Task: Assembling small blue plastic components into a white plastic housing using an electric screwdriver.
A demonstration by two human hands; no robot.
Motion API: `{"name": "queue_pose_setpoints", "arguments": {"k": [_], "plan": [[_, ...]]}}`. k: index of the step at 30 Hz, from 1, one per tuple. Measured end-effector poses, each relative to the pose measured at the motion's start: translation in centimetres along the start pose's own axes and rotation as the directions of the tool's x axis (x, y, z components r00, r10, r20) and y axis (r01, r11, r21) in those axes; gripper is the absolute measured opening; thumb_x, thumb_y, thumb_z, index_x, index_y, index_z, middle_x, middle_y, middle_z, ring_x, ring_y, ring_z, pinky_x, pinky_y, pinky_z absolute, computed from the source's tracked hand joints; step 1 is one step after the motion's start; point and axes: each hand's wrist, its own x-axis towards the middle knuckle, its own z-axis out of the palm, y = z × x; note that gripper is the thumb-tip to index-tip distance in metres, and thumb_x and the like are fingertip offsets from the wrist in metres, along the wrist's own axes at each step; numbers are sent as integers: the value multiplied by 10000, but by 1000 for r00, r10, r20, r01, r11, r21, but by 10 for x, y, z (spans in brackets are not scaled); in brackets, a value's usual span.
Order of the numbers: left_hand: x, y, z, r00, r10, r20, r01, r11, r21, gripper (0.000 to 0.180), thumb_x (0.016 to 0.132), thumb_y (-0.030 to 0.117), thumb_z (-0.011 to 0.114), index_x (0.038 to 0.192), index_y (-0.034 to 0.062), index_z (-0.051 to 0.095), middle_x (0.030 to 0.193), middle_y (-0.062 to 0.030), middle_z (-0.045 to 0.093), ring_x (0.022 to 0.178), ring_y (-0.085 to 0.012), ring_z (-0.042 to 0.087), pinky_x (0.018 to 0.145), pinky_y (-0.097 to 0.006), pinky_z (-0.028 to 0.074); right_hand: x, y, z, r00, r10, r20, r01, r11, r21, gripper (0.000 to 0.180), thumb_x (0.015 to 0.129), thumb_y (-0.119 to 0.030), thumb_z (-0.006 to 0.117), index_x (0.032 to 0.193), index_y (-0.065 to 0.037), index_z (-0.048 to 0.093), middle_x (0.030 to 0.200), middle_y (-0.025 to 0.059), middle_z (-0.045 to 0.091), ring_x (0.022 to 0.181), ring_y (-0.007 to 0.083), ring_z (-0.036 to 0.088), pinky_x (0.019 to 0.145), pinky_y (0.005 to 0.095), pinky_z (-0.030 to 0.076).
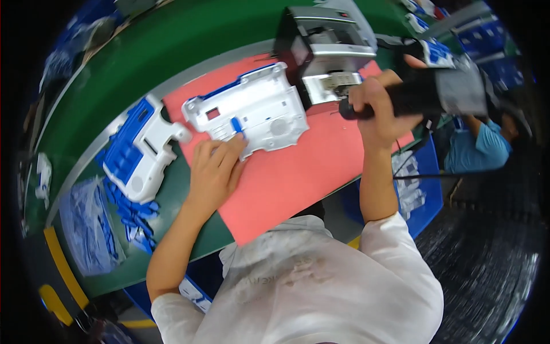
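Observation:
A white plastic housing [269, 109] with blue edging lies on the pink mat, its hollow inner side up. Bent fingers of my left hand [215, 166] grip its near left edge, beside a small blue plastic piece [236, 125] set in the shell. My right hand [378, 109] is wrapped round a black electric screwdriver [415, 94], raised and blurred by motion. Just beyond that hand stands a black and silver box-shaped machine [326, 51], probably a screw feeder. The screwdriver's bit cannot be made out.
Left of the mat [286, 183] rests another blue and white housing [137, 149]. Loose blue parts [134, 215] and a clear bag [89, 226] lie near it. A blue bin [427, 189] holds clear-wrapped parts at right. Another person [478, 146] in light blue is farther right.

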Motion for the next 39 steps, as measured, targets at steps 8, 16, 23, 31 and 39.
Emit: {"name": "queue_pose_setpoints", "arguments": {"k": [8, 16, 23, 31, 39], "plan": [[3, -2, -3, 999, -11, 42, 15, 995, -94, 516, 756, 140, 707, 1249, 63, 577, 1006, -43, 631, 845, -236, 510, 782, -362, 405, -44, 30, 91, 949, -31, 313, 37, 999, -12, 665, 819, 104, 563, 1357, 29, 181, 635, 61, 539, 487, 121, 517, 494, 270, 462], [-2, -7, 1, 1000, -5, -2, 5, 994, -110, 393, 773, 158, 690, 1150, 69, 624, 1125, -20, 628, 873, -229, 512, 797, -367, 411, -56, 39, 100, 963, 117, 241, -117, 993, -15, 246, 704, 148, 658, 900, 53, 543, 720, 56, 588, 701, 102, 562, 842, 312, 460], [-4, -8, 1, 1000, -19, 8, 20, 993, -119, 360, 770, 153, 693, 1115, 64, 645, 1130, -10, 632, 876, -225, 515, 808, -364, 418, -61, 49, 100, 941, 5, 338, 6, 999, -33, 604, 782, 106, 589, 1282, 49, 256, 614, 64, 554, 482, 120, 526, 475, 251, 445], [-2, -9, 2, 999, -42, 5, 43, 986, -161, 362, 755, 138, 708, 1105, 68, 650, 1116, -2, 655, 814, -226, 507, 762, -353, 432, -68, 57, 88, 941, 63, 331, -43, 997, -68, 588, 793, 124, 549, 1271, -18, 239, 617, 50, 504, 484, 125, 508, 482, 283, 454], [2, -11, 0, 996, -85, 24, 88, 973, -212, 430, 737, 135, 728, 1153, 88, 630, 1027, -22, 663, 786, -237, 495, 741, -353, 432, -34, 15, 88, 991, 26, 130, -62, 957, 284, 671, 856, 10, 552, 1394, -57, 157, 636, 47, 527, 496, 127, 531, 501, 322, 483]]}}
